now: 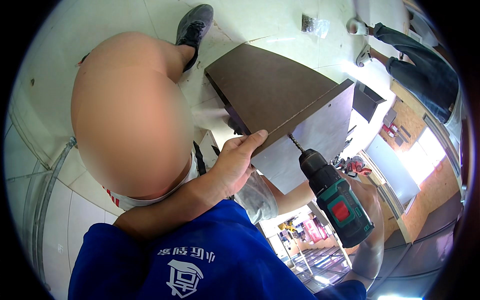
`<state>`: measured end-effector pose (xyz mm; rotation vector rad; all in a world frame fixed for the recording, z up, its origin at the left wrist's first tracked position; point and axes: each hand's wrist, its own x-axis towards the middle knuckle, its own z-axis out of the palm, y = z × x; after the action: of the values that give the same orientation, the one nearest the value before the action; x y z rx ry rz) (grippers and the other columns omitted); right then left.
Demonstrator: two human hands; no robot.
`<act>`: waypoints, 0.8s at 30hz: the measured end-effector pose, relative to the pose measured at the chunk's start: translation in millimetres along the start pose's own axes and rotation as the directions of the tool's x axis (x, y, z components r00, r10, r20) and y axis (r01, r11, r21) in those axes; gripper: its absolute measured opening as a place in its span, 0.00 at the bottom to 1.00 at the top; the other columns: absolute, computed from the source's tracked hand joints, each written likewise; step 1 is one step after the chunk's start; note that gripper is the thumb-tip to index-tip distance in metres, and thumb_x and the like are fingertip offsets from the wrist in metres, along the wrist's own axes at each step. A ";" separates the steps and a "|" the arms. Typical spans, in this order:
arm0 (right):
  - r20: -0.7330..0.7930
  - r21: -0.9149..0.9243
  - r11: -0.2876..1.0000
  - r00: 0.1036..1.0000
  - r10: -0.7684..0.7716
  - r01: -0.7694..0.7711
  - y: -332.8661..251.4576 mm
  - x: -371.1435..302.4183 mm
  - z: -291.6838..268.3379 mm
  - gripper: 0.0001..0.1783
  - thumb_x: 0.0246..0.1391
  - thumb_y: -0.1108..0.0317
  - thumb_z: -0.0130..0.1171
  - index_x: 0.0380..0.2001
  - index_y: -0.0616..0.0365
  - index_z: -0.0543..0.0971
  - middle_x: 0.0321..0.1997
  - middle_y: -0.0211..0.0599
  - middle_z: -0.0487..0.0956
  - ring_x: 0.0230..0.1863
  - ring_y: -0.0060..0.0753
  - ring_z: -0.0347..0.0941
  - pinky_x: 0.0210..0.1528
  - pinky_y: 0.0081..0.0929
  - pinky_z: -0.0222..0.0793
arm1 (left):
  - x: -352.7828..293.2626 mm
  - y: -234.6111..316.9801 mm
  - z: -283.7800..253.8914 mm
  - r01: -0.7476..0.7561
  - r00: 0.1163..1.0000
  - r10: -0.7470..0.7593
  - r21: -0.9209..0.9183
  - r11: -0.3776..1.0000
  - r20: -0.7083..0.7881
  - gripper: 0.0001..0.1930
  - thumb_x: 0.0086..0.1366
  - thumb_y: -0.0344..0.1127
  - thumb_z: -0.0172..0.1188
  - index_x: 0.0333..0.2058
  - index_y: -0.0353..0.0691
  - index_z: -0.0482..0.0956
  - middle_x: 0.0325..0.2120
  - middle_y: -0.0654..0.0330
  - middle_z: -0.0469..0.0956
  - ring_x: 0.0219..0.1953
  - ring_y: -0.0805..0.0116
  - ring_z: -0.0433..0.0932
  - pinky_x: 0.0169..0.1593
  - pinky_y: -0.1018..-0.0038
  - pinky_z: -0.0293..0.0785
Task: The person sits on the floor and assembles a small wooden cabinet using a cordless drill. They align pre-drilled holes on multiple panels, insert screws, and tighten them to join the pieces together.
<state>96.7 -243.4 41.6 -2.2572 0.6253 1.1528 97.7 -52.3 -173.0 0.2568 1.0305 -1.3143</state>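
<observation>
A dark brown panel box (pixel 270 85) stands tilted in front of me, its pale grey side (pixel 310 145) turned toward the right. My left hand (pixel 239 160) is closed on its near corner, thumb on the top edge and fingers mostly hidden below. In my right hand (pixel 367 197) is a green and black cordless drill (pixel 342 212) with a red patch; the drill hides most of the fingers. Its long spiral bit (pixel 296 142) points up and left, the tip at the grey side near the top edge. A small dark hole shows farther along that side.
My bare knee and dark shoe (pixel 195 30) are left of the box. A clear bag of small dark pieces (pixel 315 26) lies on the tiled floor. Another person's jeans (pixel 425 70) show at far right. Behind the drill are red tools (pixel 356 166) and brown boards.
</observation>
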 end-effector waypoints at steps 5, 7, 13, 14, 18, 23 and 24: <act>0.016 0.014 1.000 1.000 -0.003 0.003 -5.4 1.9 -2.8 0.31 0.44 0.72 0.67 0.56 0.62 0.78 0.33 0.48 0.84 0.30 0.34 0.82 0.39 0.31 0.74 | 1.1 -1.3 -2.0 0.004 1.000 -0.005 0.039 0.999 0.018 0.17 0.71 0.43 0.58 0.50 0.35 0.77 0.48 0.55 0.80 0.52 0.61 0.78 0.57 0.58 0.73; 0.015 0.066 0.998 1.000 0.021 -0.022 -9.9 4.7 -3.3 0.29 0.45 0.72 0.67 0.55 0.62 0.78 0.33 0.48 0.84 0.30 0.35 0.81 0.38 0.31 0.74 | 2.2 -3.2 -1.8 0.001 1.000 -0.002 0.040 0.999 0.017 0.17 0.71 0.43 0.58 0.50 0.35 0.77 0.48 0.55 0.80 0.52 0.61 0.78 0.57 0.58 0.73; 0.001 -0.009 0.999 0.999 0.035 -0.035 -7.2 2.4 1.8 0.26 0.45 0.72 0.67 0.51 0.63 0.79 0.31 0.47 0.84 0.30 0.35 0.81 0.37 0.31 0.74 | 0.0 1.2 3.6 0.008 1.000 -0.008 -0.018 1.000 -0.006 0.18 0.69 0.42 0.61 0.49 0.32 0.78 0.45 0.56 0.81 0.47 0.66 0.80 0.52 0.68 0.76; 0.004 0.018 0.999 0.999 0.041 -0.041 -2.0 -1.3 2.4 0.29 0.44 0.72 0.67 0.54 0.62 0.78 0.31 0.46 0.84 0.30 0.36 0.81 0.37 0.32 0.74 | -0.1 0.8 3.0 0.012 1.000 -0.012 -0.018 1.000 -0.004 0.18 0.69 0.42 0.61 0.49 0.32 0.77 0.45 0.56 0.81 0.47 0.67 0.80 0.53 0.68 0.75; 0.039 -0.048 0.998 0.998 -0.043 0.045 -8.7 4.8 -4.3 0.36 0.41 0.72 0.69 0.58 0.61 0.76 0.32 0.46 0.84 0.30 0.39 0.82 0.37 0.32 0.76 | 1.4 -2.7 -1.7 0.014 1.000 -0.013 -0.021 1.000 0.027 0.18 0.70 0.41 0.61 0.48 0.32 0.77 0.45 0.56 0.81 0.47 0.67 0.80 0.53 0.69 0.75; 0.065 -0.028 0.999 0.997 -0.039 0.041 -9.8 6.3 -8.7 0.37 0.41 0.71 0.68 0.60 0.60 0.74 0.31 0.46 0.83 0.28 0.37 0.80 0.39 0.33 0.74 | 0.0 -0.8 0.2 0.006 1.000 -0.005 -0.023 1.000 0.022 0.17 0.70 0.41 0.61 0.47 0.32 0.78 0.44 0.56 0.81 0.46 0.68 0.80 0.52 0.70 0.76; 0.048 -0.038 0.999 0.998 -0.036 0.038 -7.9 5.4 -6.1 0.37 0.41 0.70 0.68 0.60 0.60 0.75 0.31 0.46 0.83 0.29 0.37 0.80 0.39 0.33 0.74 | -0.2 -0.6 0.5 0.005 1.000 -0.005 -0.022 1.000 0.019 0.16 0.70 0.41 0.60 0.47 0.32 0.78 0.44 0.56 0.81 0.46 0.68 0.81 0.52 0.70 0.76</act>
<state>108.0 -242.2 42.0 -2.2572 0.5454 1.2060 97.4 -52.7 -172.4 0.2256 1.0297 -1.3068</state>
